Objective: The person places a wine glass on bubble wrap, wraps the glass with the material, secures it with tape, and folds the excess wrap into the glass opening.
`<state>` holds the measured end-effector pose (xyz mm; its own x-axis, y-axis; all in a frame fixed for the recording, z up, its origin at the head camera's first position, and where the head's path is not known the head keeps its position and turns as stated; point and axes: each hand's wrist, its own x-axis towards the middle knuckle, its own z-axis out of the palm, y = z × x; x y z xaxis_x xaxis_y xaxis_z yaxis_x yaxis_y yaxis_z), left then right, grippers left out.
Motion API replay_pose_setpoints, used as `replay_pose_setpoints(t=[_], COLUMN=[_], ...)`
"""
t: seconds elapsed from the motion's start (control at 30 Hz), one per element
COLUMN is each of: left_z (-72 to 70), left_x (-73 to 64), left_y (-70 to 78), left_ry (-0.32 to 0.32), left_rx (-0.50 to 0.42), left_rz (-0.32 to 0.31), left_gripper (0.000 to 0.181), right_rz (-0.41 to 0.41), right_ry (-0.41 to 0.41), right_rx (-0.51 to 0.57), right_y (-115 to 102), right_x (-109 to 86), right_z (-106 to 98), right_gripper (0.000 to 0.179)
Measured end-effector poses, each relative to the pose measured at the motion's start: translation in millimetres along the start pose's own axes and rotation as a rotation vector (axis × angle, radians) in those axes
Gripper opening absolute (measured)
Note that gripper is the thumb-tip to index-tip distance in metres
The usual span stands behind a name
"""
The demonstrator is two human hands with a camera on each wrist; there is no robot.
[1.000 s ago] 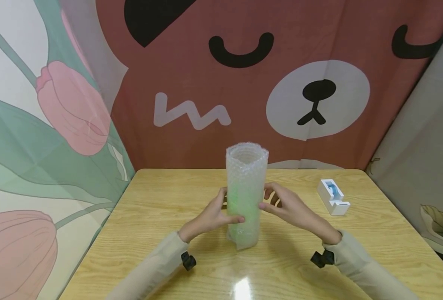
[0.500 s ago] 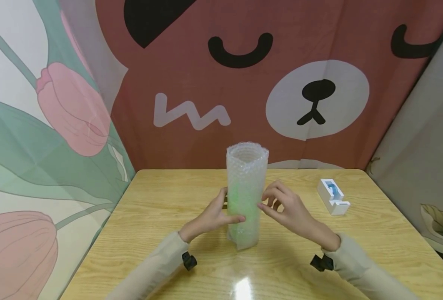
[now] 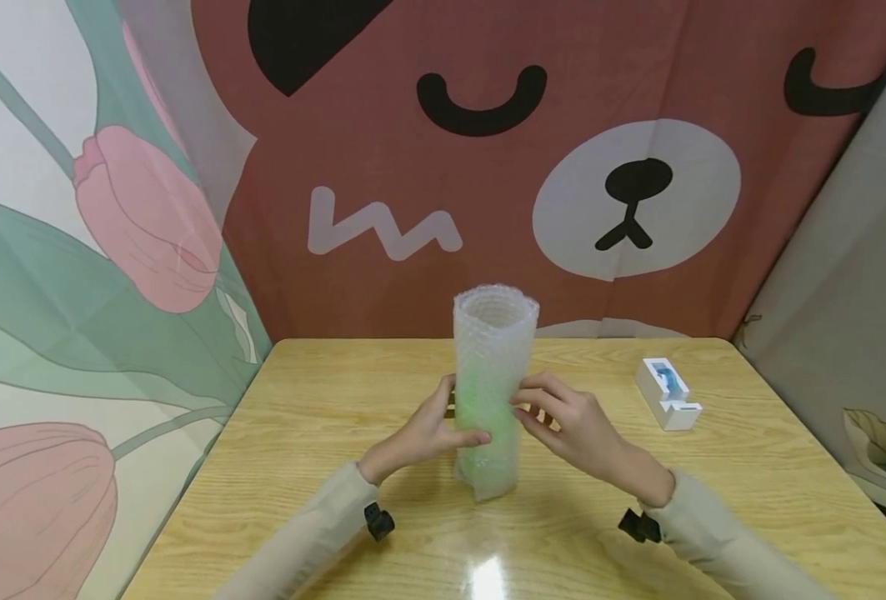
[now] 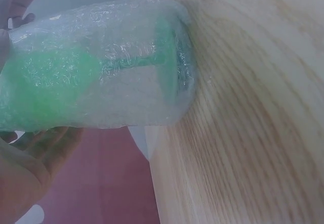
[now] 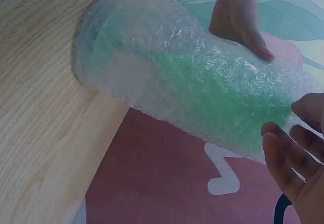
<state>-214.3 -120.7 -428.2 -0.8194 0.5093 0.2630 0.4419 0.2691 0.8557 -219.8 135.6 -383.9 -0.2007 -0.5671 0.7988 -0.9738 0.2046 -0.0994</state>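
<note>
A tall roll of bubble wrap point(image 3: 492, 350) stands upright on the table, its top end an open tube. Through the film in the left wrist view shows a green stemmed glass point(image 4: 53, 77), with a rounded bowl, thin stem and flat round foot. My left hand point(image 3: 429, 427) grips the wrapped glass from the left, thumb across the front and fingers behind, partly hidden. At the right side, my right hand point(image 3: 579, 425) touches the wrap with loosely bent fingertips. Thumb and fingers stand apart in the right wrist view, where the wrap's surface point(image 5: 202, 77) looks crinkled.
A white tape dispenser point(image 3: 668, 395) with blue tape sits toward the back right of the wooden table point(image 3: 322, 383). Behind the table's far edge hangs a brown bear-print cloth point(image 3: 382, 300). Floral cloths point(image 3: 165, 367) hang at the sides.
My right hand's fingertips have shifted slightly left along the wrap's right side, the fingers loosening from a closer bend. My left hand and the wrapped glass have stayed in place.
</note>
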Motion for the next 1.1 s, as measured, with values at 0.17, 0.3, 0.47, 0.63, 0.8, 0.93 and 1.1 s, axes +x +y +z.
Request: replay_pose_setpoints(t=[0.17, 0.3, 0.47, 0.63, 0.8, 0.93, 1.1], left_z=[0.8, 1.0, 1.6, 2.5, 4.5, 6.1, 6.2], left_x=[1.2, 1.0, 0.7, 0.8, 1.6, 2.1, 1.6], left_y=[-0.8, -1.4, -2.7, -3.9, -2.0, -2.6, -4.9], left_ry=[0.005, 0.004, -0.007, -0.008, -0.007, -0.005, -0.002], left_rx=[0.011, 0.009, -0.023, -0.024, 0.006, 0.021, 0.013], left_rz=[0.0, 0.006, 0.02, 0.017, 0.018, 0.03, 0.055], left_gripper=[0.087, 0.088, 0.09, 0.092, 0.089, 0.09, 0.096], right_rz=[-0.002, -0.039, -0.076, -0.086, -0.043, 0.004, -0.016], right_ry=[-0.027, -0.005, 0.031, 0.035, 0.035, 0.047, 0.03], right_rx=[-0.06, -0.116, -0.122, -0.1, -0.115, -0.09, -0.087], right_y=[2, 3, 4, 5, 6, 7, 9], right_x=[-1.6, -0.8, 0.8, 0.8, -2.3, -5.2, -7.2], right_z=[1, 5, 8, 9, 11, 12, 13], right_gripper=[0.02, 0.021, 0.023, 0.021, 0.02, 0.023, 0.026])
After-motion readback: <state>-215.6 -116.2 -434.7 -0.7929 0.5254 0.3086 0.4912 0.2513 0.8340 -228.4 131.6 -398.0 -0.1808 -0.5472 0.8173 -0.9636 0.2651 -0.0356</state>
